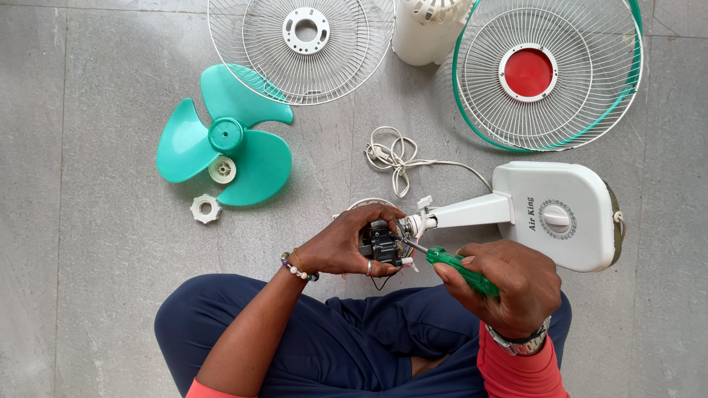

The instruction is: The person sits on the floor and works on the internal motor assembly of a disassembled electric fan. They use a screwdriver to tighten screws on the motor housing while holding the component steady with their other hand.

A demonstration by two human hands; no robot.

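Fingers (380, 215) of left hand (343, 243) were curled shut around black fan motor (383, 243), held above lap. Green-handled screwdriver (453, 267) was clenched in right hand (509, 284), tip set against motor. White fan base (553, 214) lay just beyond on floor (88, 147); teal blade (225, 147) and wire guards (295, 44) were seen farther off.

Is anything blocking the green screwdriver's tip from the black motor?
Nothing visible does. The right hand holds the green-handled screwdriver with its tip at the black fan motor, which the left hand grips; its fingers sit beside the tip, not across it.
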